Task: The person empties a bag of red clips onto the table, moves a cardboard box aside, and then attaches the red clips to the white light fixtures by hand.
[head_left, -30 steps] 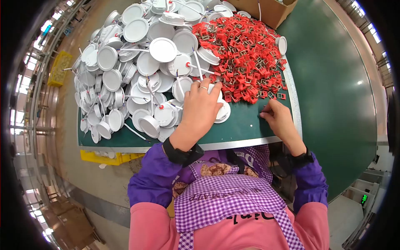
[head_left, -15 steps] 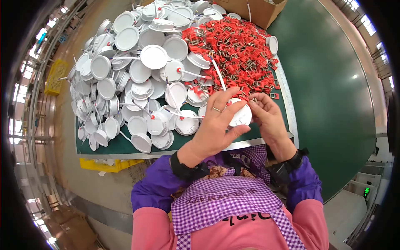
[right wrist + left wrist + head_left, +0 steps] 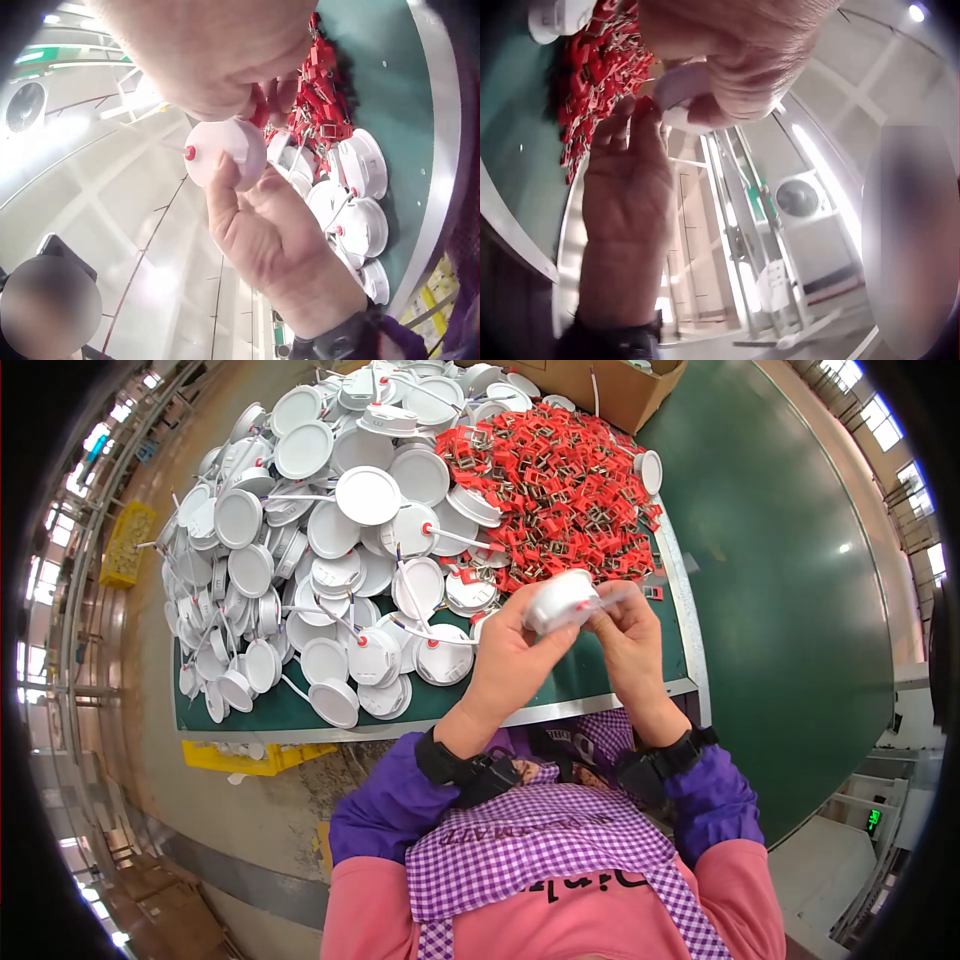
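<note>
"What are your hands on?"

"My left hand grips a smooth, white, round plastic light fitting above the tabletop; my right hand pinches a small red clip beside it."

"And beyond?"

"A jagged heap of red clips with metal frames, a pile of white discs with cables, a brown cardboard box."
</note>
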### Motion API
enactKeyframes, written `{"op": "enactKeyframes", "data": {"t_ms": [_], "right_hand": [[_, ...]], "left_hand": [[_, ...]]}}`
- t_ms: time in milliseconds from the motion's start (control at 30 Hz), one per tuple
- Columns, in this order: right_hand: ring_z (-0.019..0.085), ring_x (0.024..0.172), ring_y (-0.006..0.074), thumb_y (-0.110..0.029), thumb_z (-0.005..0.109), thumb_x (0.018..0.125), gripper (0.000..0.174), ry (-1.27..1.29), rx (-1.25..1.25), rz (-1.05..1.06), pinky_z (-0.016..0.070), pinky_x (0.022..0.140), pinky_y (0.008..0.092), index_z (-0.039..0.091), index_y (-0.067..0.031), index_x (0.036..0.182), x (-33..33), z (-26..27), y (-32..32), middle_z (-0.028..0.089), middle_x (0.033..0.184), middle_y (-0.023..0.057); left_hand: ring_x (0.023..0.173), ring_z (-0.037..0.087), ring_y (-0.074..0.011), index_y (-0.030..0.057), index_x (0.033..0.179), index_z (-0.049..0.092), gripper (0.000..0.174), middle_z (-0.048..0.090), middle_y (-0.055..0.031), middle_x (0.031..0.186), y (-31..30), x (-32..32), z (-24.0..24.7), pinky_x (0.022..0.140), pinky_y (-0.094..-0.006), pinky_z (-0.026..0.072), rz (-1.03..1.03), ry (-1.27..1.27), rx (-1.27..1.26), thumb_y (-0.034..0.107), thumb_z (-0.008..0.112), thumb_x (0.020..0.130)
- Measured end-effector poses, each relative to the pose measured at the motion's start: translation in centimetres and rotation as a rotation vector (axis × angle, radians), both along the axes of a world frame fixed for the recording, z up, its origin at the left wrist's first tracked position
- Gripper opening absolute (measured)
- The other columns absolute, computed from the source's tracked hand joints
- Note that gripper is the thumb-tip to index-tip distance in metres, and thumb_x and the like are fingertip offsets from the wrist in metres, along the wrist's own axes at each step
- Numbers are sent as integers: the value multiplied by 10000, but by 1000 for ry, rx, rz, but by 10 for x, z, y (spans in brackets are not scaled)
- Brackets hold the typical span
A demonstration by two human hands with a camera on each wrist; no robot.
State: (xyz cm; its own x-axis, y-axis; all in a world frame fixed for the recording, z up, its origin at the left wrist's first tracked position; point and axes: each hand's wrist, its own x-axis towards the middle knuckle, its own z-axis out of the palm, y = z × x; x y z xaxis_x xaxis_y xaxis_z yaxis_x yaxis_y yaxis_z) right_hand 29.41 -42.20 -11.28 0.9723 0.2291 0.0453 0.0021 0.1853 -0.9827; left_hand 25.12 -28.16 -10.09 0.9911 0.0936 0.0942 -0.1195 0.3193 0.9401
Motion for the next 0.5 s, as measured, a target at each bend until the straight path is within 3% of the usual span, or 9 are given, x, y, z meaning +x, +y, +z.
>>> {"op": "enactKeyframes", "data": {"t_ms": [67, 133, 167, 233, 367, 500], "right_hand": [[568, 756, 74, -36, 593, 867, 141, -23, -44, 19, 466, 667, 214, 544, -6, 996, 6, 0, -5, 606, 845, 35], [571, 708, 72, -51, 618, 855, 111, -299, -416, -122, 467, 633, 210, 563, -6, 940, 13, 8, -10, 606, 796, 32], [571, 708, 72, -51, 618, 855, 111, -298, -419, -121, 467, 633, 210, 563, -6, 940, 14, 14, -11, 606, 796, 32], [580, 662, 75, -60, 629, 849, 91, -51, -201, -136, 471, 592, 210, 576, -1, 894, 15, 32, -8, 611, 771, 36], [628, 713, 106, -39, 621, 846, 119, -60, -213, -28, 513, 636, 227, 592, 21, 945, 5, 35, -4, 636, 805, 56], [632, 727, 118, -13, 633, 827, 79, -28, -187, 69, 519, 659, 234, 619, 36, 887, -2, 33, -8, 645, 797, 61]], "left_hand": [[923, 592, -125, -29, 1161, 494, 379, 609, -54, 1030, 1, 0, 5, 832, -261, 473, 82, 102, -173, 14, 643, 815], [928, 590, -126, -28, 1157, 495, 372, 604, -62, 1036, 4, -3, 4, 831, -263, 475, 60, 141, -227, 8, 639, 815], [934, 588, -127, -27, 1153, 496, 366, 600, -70, 1042, 5, -5, 3, 830, -265, 478, 27, 184, -285, 1, 636, 816], [975, 594, -159, -25, 1187, 466, 404, 590, -93, 1090, 4, -8, 1, 848, -284, 488, 9, 238, -279, -3, 630, 819], [973, 592, -158, -13, 1169, 454, 389, 588, -89, 1083, 3, -11, 1, 849, -292, 490, 49, 258, -291, 5, 631, 823], [972, 585, -146, 1, 1131, 445, 354, 580, -82, 1074, 2, -13, -5, 850, -289, 482, 102, 198, -261, 21, 635, 832]]}}
